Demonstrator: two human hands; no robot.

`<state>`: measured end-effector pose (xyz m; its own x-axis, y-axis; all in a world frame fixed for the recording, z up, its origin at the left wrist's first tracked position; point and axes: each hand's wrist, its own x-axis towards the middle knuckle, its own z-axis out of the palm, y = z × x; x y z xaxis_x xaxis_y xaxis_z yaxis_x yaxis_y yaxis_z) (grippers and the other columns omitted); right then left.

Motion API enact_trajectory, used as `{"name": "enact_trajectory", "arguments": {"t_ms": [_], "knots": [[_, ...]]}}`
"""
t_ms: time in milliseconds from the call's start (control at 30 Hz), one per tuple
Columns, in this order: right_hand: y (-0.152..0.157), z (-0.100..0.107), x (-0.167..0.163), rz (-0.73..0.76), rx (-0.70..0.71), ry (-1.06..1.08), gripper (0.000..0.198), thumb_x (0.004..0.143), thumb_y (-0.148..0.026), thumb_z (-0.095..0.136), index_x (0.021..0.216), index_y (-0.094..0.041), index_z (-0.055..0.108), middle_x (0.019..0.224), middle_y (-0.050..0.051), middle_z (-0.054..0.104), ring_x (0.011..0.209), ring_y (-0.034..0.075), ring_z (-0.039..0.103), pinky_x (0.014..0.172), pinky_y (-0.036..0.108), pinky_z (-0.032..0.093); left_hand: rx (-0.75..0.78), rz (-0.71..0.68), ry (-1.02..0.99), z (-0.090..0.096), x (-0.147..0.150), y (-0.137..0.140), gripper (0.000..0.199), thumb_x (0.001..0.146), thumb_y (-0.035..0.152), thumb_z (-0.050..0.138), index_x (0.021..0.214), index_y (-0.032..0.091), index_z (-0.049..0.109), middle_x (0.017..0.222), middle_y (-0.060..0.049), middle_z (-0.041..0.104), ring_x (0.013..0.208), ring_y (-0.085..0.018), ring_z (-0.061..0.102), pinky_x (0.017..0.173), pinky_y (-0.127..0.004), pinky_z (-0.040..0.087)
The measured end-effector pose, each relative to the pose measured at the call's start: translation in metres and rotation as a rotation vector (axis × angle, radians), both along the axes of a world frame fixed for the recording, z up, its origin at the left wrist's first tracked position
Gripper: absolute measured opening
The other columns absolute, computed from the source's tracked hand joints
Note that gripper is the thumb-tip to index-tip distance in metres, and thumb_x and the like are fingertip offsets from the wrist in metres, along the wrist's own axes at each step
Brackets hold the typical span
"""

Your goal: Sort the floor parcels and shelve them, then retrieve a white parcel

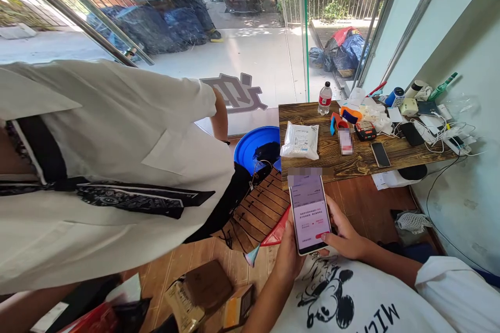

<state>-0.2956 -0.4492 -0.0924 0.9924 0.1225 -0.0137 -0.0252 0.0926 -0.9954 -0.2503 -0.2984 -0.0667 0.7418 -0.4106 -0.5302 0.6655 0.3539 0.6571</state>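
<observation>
A light-coloured smartphone [310,213], its screen lit with a pale pop-up and a red button, is held upright in front of my chest. My left hand [288,251] wraps round its lower left side, thumb along the edge. On the other side, my right hand [344,229] grips the right edge, with the thumb over the red button at the bottom of the screen. The fingers behind the phone are hidden. Just beyond the phone lies a white plastic parcel [300,140] with a label, on the wooden table [332,166].
The table also bears a water bottle [324,98], an orange tape dispenser [350,114], a dark phone [380,155] and tangled cables [437,132]. A person in a white shirt [117,135] stands at left. Blue tub [250,145] and cardboard boxes [207,286] sit on the floor.
</observation>
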Motion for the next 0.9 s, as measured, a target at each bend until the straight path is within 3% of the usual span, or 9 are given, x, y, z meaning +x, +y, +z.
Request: {"name": "enact_trajectory", "arguments": {"t_ms": [200, 367, 533, 700, 800, 900], "knots": [[-0.002, 0.001, 0.002, 0.0, -0.023, -0.004, 0.084, 0.083, -0.026, 0.056, 0.158, -0.024, 0.018, 0.123, 0.008, 0.064, 0.091, 0.021, 0.064, 0.084, 0.04, 0.058, -0.006, 0.02, -0.007, -0.002, 0.001, -0.001, 0.085, 0.057, 0.084, 0.077, 0.119, 0.027, 0.069, 0.105, -0.007, 0.078, 0.116, -0.035, 0.067, 0.085, -0.046, 0.062], [0.001, 0.0, 0.004, -0.004, -0.001, 0.006, 0.077, 0.087, -0.028, 0.055, 0.157, -0.026, 0.022, 0.116, 0.007, 0.065, 0.087, 0.02, 0.064, 0.075, 0.036, 0.059, -0.121, -0.006, -0.034, -0.005, 0.0, 0.002, 0.075, 0.066, 0.078, 0.077, 0.122, 0.028, 0.07, 0.105, -0.006, 0.078, 0.11, -0.034, 0.069, 0.079, -0.043, 0.064], [0.017, 0.002, 0.012, -0.104, 0.023, 0.031, 0.058, 0.101, -0.041, 0.046, 0.154, -0.026, 0.027, 0.117, 0.009, 0.065, 0.091, 0.021, 0.066, 0.081, 0.038, 0.06, -0.311, -0.062, -0.01, -0.029, 0.011, 0.017, 0.055, 0.085, 0.065, 0.07, 0.131, 0.036, 0.064, 0.12, -0.005, 0.074, 0.092, -0.028, 0.074, 0.062, -0.035, 0.064], [0.031, 0.008, 0.035, -0.183, -0.112, -0.14, 0.059, 0.105, -0.051, 0.044, 0.155, -0.024, 0.031, 0.135, 0.012, 0.06, 0.124, 0.026, 0.058, 0.111, 0.044, 0.047, -0.508, -0.176, 0.068, -0.045, 0.051, 0.027, 0.067, 0.088, 0.066, 0.065, 0.14, 0.024, 0.06, 0.114, -0.014, 0.076, 0.074, -0.03, 0.076, 0.043, -0.028, 0.057], [0.036, 0.011, 0.049, -0.163, -0.177, -0.206, 0.062, 0.107, -0.05, 0.039, 0.159, -0.023, 0.021, 0.145, 0.015, 0.052, 0.133, 0.027, 0.052, 0.114, 0.046, 0.044, -0.587, -0.246, 0.009, -0.04, 0.078, 0.029, 0.066, 0.092, 0.065, 0.059, 0.146, 0.027, 0.055, 0.115, -0.015, 0.076, 0.063, -0.028, 0.075, 0.039, -0.029, 0.056], [0.038, 0.022, 0.054, -0.303, -0.389, -0.33, 0.067, 0.106, -0.044, 0.045, 0.161, -0.026, 0.013, 0.154, 0.017, 0.039, 0.134, 0.029, 0.049, 0.111, 0.05, 0.045, -0.674, -0.325, -0.056, -0.039, 0.101, 0.031, 0.069, 0.095, 0.067, 0.051, 0.154, 0.032, 0.046, 0.127, -0.018, 0.071, 0.079, -0.035, 0.077, 0.041, -0.032, 0.057]]}}
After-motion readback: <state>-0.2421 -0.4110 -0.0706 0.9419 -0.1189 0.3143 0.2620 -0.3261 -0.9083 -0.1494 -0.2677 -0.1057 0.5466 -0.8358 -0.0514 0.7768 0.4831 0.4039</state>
